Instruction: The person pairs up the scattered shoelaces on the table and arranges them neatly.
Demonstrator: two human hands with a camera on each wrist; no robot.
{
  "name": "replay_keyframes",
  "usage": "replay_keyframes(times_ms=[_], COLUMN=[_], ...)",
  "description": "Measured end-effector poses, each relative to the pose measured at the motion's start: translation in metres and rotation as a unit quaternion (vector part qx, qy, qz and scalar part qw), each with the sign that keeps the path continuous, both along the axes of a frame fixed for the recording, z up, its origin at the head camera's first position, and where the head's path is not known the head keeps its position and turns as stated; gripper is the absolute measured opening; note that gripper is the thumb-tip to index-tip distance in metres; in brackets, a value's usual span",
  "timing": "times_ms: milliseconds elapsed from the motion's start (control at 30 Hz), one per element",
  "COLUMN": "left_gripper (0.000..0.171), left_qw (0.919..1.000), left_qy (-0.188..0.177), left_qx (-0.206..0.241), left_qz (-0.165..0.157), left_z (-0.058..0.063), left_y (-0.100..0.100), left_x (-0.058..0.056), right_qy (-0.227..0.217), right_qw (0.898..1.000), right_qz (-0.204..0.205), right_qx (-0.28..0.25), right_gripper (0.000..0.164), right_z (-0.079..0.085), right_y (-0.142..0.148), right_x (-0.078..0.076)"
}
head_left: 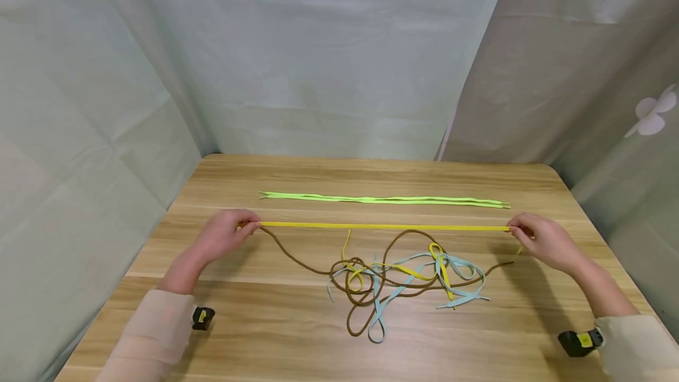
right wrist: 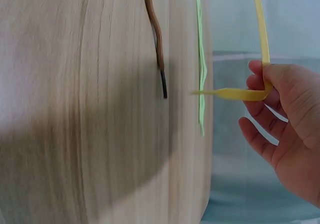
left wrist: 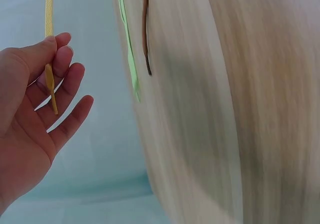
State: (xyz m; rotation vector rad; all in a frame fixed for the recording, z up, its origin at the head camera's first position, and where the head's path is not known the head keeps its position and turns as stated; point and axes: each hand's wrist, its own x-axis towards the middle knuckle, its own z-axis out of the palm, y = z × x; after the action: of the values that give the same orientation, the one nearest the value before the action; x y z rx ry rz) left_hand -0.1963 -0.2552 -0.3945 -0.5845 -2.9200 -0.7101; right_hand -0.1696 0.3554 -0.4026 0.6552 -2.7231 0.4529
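L grip [head_left: 225, 232] | R grip [head_left: 543, 241] | both pinching yel lace [head_left: 382, 227], taut | tangled laces [head_left: 377, 287] nearer | grn laces [head_left: 366, 200] beyond

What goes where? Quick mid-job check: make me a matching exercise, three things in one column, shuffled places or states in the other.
1. Green laces
2. Brown lace
3. Yellow lace nearest the green laces

A. Tangled with the light blue lace
B. Stretched between left hand and right hand
C. Along the far side of the table

Pairs: 1-C, 2-A, 3-B
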Motion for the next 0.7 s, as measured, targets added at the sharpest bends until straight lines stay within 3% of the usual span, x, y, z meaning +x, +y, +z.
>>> replay_keyframes(times_ms=[267, 700], left_gripper=[0.013, 0.016], left_qw=[0.9998, 0.999], left_qy=[-0.005, -0.026], left_qx=[0.011, 0.007], left_qz=[0.016, 0.035], left_z=[-0.002, -0.005], left_y=[-0.014, -0.027], left_x=[-0.004, -0.006], right_qy=[-0.012, 0.002], right_qw=[1.0, 0.999], right_qz=[-0.028, -0.038], right_qx=[0.005, 0.002], right_gripper=[0.003, 0.013], right_z=[-0.003, -0.006], right_y=[0.013, 0.026], right_x=[0.001, 0.001])
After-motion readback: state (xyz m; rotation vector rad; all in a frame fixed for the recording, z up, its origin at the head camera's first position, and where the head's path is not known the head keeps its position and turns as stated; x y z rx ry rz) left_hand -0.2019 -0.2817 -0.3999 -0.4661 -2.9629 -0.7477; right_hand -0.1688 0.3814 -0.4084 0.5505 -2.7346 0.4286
